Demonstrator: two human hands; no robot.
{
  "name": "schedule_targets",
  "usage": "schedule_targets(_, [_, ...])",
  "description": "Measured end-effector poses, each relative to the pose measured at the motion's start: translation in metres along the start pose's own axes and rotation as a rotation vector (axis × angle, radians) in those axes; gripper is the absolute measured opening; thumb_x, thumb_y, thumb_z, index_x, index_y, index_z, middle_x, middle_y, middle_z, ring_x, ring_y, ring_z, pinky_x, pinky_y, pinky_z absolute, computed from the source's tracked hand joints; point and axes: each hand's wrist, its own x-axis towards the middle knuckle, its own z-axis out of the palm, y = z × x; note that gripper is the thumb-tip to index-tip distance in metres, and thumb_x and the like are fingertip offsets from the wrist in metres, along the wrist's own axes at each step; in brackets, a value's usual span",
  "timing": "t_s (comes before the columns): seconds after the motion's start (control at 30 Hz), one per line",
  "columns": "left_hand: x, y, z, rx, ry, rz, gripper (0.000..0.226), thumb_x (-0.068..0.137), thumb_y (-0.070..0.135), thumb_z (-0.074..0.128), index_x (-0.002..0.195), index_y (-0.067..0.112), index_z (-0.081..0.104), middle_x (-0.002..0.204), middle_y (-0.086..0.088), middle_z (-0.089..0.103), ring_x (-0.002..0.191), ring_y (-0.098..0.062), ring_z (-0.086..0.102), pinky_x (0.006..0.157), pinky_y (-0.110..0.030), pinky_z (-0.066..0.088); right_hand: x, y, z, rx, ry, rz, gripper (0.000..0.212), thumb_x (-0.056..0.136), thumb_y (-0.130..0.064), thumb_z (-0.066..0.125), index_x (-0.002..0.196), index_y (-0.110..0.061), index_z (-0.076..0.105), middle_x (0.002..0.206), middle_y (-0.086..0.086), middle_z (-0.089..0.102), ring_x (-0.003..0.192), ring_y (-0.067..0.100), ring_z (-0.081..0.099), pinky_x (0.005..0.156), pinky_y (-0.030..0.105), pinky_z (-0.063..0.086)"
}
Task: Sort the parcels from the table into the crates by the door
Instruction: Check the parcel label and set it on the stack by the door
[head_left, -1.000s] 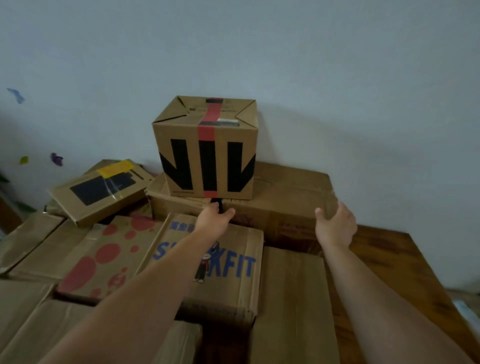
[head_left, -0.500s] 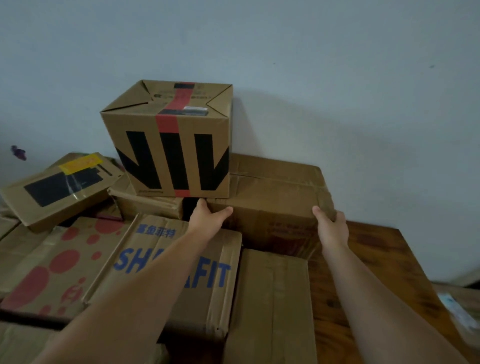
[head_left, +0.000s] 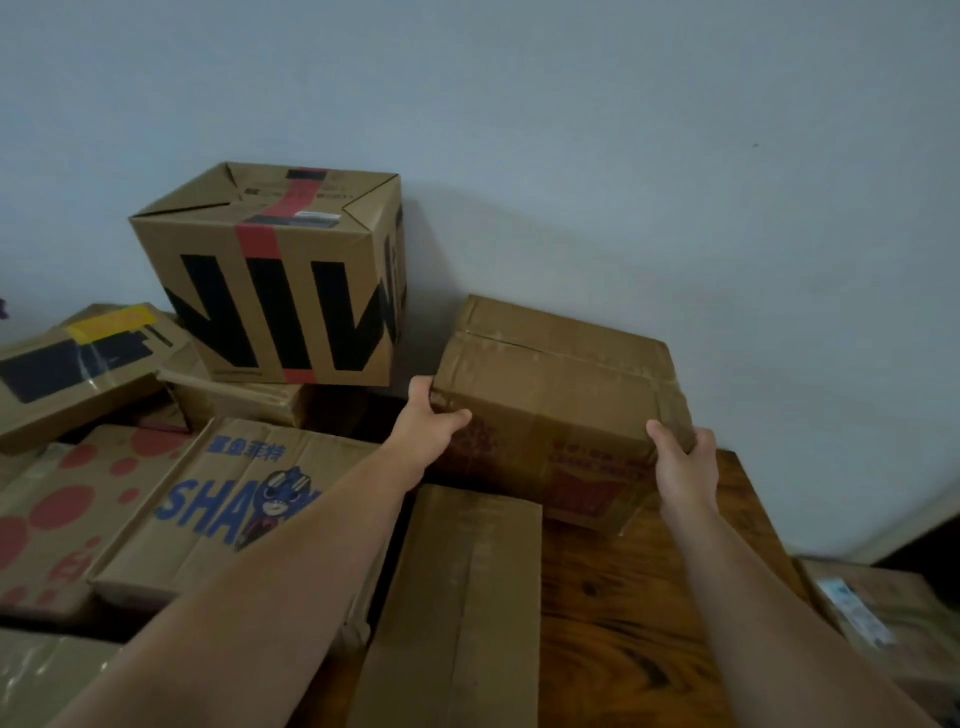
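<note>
Our left hand (head_left: 428, 421) grips the box (head_left: 556, 384) at its left corner, thumb across the front; our right hand (head_left: 685, 465) clasps its right corner. The box lies at one o'clock, at the table's (head_left: 613, 613) far end. At nine o'clock, a carton (head_left: 223, 499) reads "SHA".

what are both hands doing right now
Left hand: holding the brown box at its near left corner, thumb on the front face.
Right hand: holding the same box at its near right corner.
</note>
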Motion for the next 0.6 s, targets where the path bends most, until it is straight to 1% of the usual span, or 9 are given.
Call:
schedule_targets(0.13, [-0.005,0.010,0.016,-0.034,0.010,0.045,0.036,0.089,0.008,0.060,0.109,0.028,0.038,0.104,0.004,0.054,0.102,-0.018,0.055,0.080,-0.036,0.051,0.002,-0.010,-0.022,0.030,-0.014,-0.067,0.068,0.087,-0.048,0.060,0.143,-0.024,0.030,0.146,0.010,0.041,0.129,0.035,0.043,0.102,0.057,0.041])
schedule_targets(0.23, [-0.016,0.017,0.023,-0.043,0.010,0.081,0.050,0.090,0.007,0.061,0.126,0.027,0.034,0.110,0.008,0.053,0.096,-0.006,0.054,0.068,-0.022,0.048,0.001,-0.023,-0.038,0.102,-0.032,-0.155,0.067,0.086,-0.047,0.062,0.141,-0.025,0.031,0.143,0.007,0.044,0.127,0.031,0.046,0.102,0.055,0.041])
schedule_targets(0.27, [-0.020,0.020,0.025,-0.062,0.004,0.085,0.058,0.090,0.006,0.061,0.136,0.025,0.031,0.113,0.009,0.052,0.097,-0.005,0.053,0.069,-0.021,0.048,0.000,-0.027,-0.043,0.116,-0.043,-0.181,0.067,0.085,-0.047,0.063,0.141,-0.024,0.032,0.141,0.006,0.046,0.126,0.030,0.046,0.102,0.054,0.041])
schedule_targets(0.3, [-0.025,0.024,0.027,-0.090,0.003,0.088,0.063,0.090,0.006,0.060,0.142,0.023,0.029,0.115,0.010,0.050,0.102,-0.008,0.052,0.076,-0.023,0.049,-0.002,-0.029,-0.048,0.133,-0.053,-0.202,0.067,0.085,-0.047,0.064,0.139,-0.023,0.033,0.139,0.005,0.047,0.125,0.029,0.048,0.102,0.053,0.042])
schedule_targets(0.33, [-0.028,0.027,0.028,-0.112,0.004,0.096,0.062,0.090,0.005,0.060,0.143,0.022,0.032,0.116,0.010,0.052,0.110,-0.012,0.050,0.084,-0.028,0.049,-0.003,-0.031,-0.052,0.156,-0.061,-0.213,0.068,0.083,-0.047,0.066,0.137,-0.022,0.035,0.136,0.004,0.049,0.123,0.028,0.049,0.102,0.052,0.043])
schedule_targets(0.4, [-0.036,0.036,0.028,-0.119,-0.012,0.132,0.052,0.091,0.002,0.057,0.137,0.023,0.044,0.118,0.005,0.056,0.122,-0.021,0.048,0.097,-0.038,0.046,-0.008,-0.035,-0.062,0.216,-0.078,-0.217,0.073,0.075,-0.048,0.072,0.133,-0.020,0.037,0.128,0.000,0.052,0.121,0.026,0.051,0.101,0.048,0.044])
schedule_targets(0.47, [-0.046,0.046,0.028,-0.123,-0.053,0.160,0.055,0.090,0.000,0.056,0.135,0.030,0.044,0.122,0.004,0.055,0.122,-0.023,0.048,0.096,-0.041,0.046,-0.014,-0.036,-0.074,0.264,-0.102,-0.233,0.082,0.063,-0.049,0.077,0.131,-0.021,0.040,0.122,-0.006,0.054,0.120,0.022,0.051,0.098,0.041,0.046])
schedule_targets(0.5, [-0.052,0.052,0.027,-0.139,-0.089,0.174,0.061,0.090,-0.002,0.056,0.136,0.035,0.039,0.120,0.006,0.055,0.120,-0.022,0.049,0.094,-0.041,0.046,-0.018,-0.037,-0.079,0.279,-0.117,-0.249,0.081,0.062,-0.046,0.079,0.129,-0.024,0.040,0.118,-0.010,0.054,0.119,0.020,0.052,0.096,0.038,0.046])
schedule_targets(0.6, [-0.066,0.065,0.020,-0.153,-0.188,0.227,0.074,0.090,-0.006,0.053,0.143,0.039,0.028,0.125,0.003,0.055,0.118,-0.021,0.051,0.094,-0.043,0.047,-0.028,-0.040,-0.089,0.293,-0.158,-0.295,0.081,0.068,-0.023,0.082,0.134,-0.029,0.035,0.116,-0.012,0.055,0.115,0.019,0.054,0.095,0.042,0.047])
